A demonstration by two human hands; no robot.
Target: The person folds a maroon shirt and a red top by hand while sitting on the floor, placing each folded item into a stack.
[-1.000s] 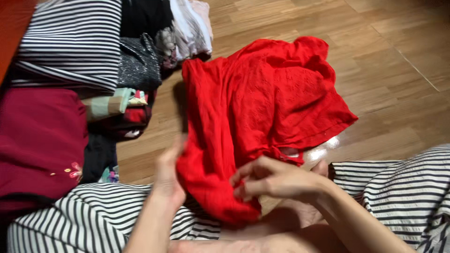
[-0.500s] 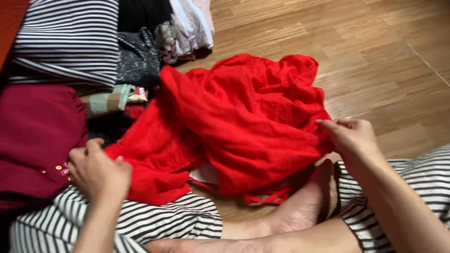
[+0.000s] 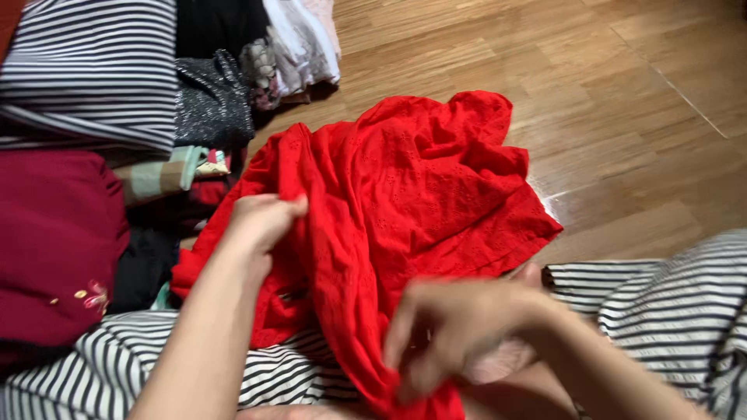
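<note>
A crumpled red garment (image 3: 420,194) of eyelet fabric lies on the wooden floor and over my lap. My left hand (image 3: 261,222) pinches a fold of it near its upper left edge. Lower down, my right hand (image 3: 459,327) is blurred with motion and grips the garment's near edge, fingers curled into the cloth. My legs in black-and-white striped trousers (image 3: 661,311) frame the garment on both sides.
A pile of clothes sits at the left: a striped top (image 3: 85,70), a dark red garment (image 3: 54,233), a dark sparkly piece (image 3: 210,97) and pale folded items (image 3: 299,43). Wooden floor (image 3: 607,101) stretches to the right.
Both hands have moved inward along the red garment. The left went from the far left edge to its upper middle; the right dropped from the right edge to the near edge.
</note>
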